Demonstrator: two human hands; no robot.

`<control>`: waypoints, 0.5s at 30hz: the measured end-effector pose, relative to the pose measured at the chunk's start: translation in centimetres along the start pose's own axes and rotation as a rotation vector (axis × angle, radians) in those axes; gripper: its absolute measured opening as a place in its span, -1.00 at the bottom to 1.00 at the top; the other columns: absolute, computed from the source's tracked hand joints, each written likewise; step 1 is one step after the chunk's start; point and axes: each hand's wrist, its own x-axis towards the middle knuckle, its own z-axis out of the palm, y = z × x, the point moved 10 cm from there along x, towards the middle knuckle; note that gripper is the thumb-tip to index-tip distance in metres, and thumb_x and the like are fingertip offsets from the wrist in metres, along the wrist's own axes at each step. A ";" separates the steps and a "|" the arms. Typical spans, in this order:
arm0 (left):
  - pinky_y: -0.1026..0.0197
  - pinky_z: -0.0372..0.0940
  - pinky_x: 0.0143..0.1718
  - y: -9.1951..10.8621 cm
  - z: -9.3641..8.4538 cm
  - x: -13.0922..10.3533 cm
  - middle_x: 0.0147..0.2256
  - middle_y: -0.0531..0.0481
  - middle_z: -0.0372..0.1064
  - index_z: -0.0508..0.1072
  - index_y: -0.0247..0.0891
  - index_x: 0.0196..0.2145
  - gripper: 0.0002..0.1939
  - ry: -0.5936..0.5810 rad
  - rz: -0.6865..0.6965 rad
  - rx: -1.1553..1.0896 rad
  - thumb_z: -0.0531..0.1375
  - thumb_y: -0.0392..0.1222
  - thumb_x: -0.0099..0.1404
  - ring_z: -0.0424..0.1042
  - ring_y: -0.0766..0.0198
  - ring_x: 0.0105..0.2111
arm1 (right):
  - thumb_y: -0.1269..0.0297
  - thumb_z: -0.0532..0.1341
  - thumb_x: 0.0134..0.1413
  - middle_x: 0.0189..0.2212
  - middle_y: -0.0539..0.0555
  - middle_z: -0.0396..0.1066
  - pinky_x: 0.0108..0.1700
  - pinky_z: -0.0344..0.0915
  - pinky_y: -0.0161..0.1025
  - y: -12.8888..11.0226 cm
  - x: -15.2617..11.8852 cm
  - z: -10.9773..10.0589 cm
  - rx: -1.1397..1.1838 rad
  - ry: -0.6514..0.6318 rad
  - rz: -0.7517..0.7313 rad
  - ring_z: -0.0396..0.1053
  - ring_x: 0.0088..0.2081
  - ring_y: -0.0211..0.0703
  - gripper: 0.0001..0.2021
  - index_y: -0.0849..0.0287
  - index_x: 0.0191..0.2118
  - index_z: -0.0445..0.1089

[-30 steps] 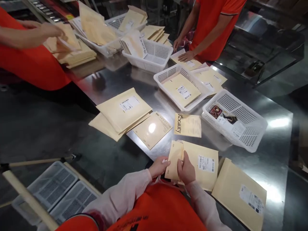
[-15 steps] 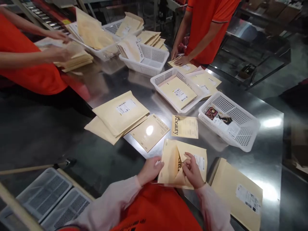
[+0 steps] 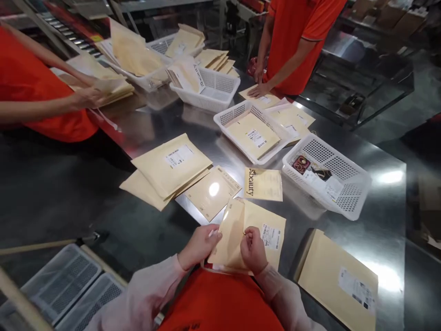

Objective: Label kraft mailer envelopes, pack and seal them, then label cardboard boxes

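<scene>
A padded envelope (image 3: pixel 227 234) with a printed label hangs over the table's near edge, held between both hands. My left hand (image 3: pixel 201 244) pinches its left edge. Closed fingers of my right hand (image 3: pixel 253 248) grip the envelope's paper flap near the middle, left of the label. Just beyond lie a flat brown card-like sheet (image 3: pixel 213 191) and a small "beauty" packet (image 3: pixel 263 184). Stacked envelopes (image 3: pixel 174 163) rest to the left, and a larger labelled envelope (image 3: pixel 341 280) lies to the right.
White baskets hold an envelope (image 3: pixel 255 135), small packaged items (image 3: pixel 319 172) and "beauty" packets (image 3: pixel 188 76). Two people in orange shirts handle envelopes, one at the left (image 3: pixel 91 94), one at the back (image 3: pixel 260 89). Grey crates (image 3: pixel 69 276) stand at lower left.
The held envelope and both hands have moved slightly left. The dark lettering seen inside the flap fold no longer shows. My right hand's fingers have curled closed. The left person's hands have lowered.
</scene>
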 end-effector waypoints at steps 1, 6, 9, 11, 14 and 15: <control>0.26 0.26 -0.41 0.0 -0.5 -0.2 -0.46 -0.03 0.46 0.55 -0.35 -0.31 -0.57 0.004 -0.013 -0.030 0.15 0.08 0.08 0.38 0.21 -0.43 | 0.37 0.00 0.11 -0.67 -0.19 0.11 -0.60 0.09 -0.32 -0.5 0.0 -0.3 -0.019 0.011 -0.009 0.18 -0.67 -0.26 -0.90 0.12 -0.22 0.15; 0.26 0.30 -0.40 1.6 -1.3 -1.9 -0.54 0.03 0.41 0.54 -0.36 -0.17 -0.49 -0.055 0.000 -0.137 0.20 0.14 0.11 0.39 0.22 -0.44 | 0.38 0.03 0.11 -0.60 -0.11 0.23 -0.56 0.11 -0.30 -4.3 -0.5 -2.4 -0.151 0.097 -0.146 0.21 -0.63 -0.26 -0.90 0.11 -0.25 0.21; 0.23 0.33 -0.31 2.2 -1.7 -2.3 -0.42 -0.06 0.50 0.55 -0.36 -0.20 -0.52 0.033 0.048 -0.054 0.17 0.11 0.12 0.45 0.16 -0.35 | 0.38 0.01 0.11 -0.62 -0.11 0.22 -0.58 0.08 -0.29 -4.1 -0.4 -2.7 -0.229 0.090 -0.125 0.20 -0.65 -0.26 -0.88 0.12 -0.23 0.23; 0.23 0.34 -0.29 1.8 -1.9 -2.2 -0.38 -0.08 0.53 0.57 -0.35 -0.24 -0.55 0.112 0.050 0.023 0.15 0.09 0.12 0.46 0.14 -0.33 | 0.39 -0.01 0.10 -0.67 -0.15 0.17 -0.60 0.06 -0.30 -2.6 -0.1 -2.5 -0.262 0.058 -0.066 0.17 -0.67 -0.26 -0.86 0.14 -0.22 0.22; 0.23 0.33 -0.29 0.8 -1.7 -1.8 -0.37 -0.08 0.55 0.57 -0.32 -0.26 -0.57 0.144 0.052 0.095 0.11 0.05 0.13 0.48 0.14 -0.32 | 0.37 -0.01 0.09 -0.68 -0.15 0.17 -0.58 0.08 -0.31 -1.1 0.1 -2.1 -0.266 0.035 -0.039 0.19 -0.67 -0.26 -0.86 0.14 -0.22 0.21; 0.23 0.33 -0.28 0.5 -1.6 -1.7 -0.35 -0.09 0.56 0.57 -0.32 -0.26 -0.58 0.144 0.053 0.103 0.10 0.04 0.13 0.48 0.13 -0.31 | 0.37 -0.01 0.09 -0.67 -0.15 0.17 -0.58 0.08 -0.31 -0.9 0.1 -2.0 -0.256 0.035 -0.041 0.19 -0.67 -0.26 -0.87 0.14 -0.23 0.20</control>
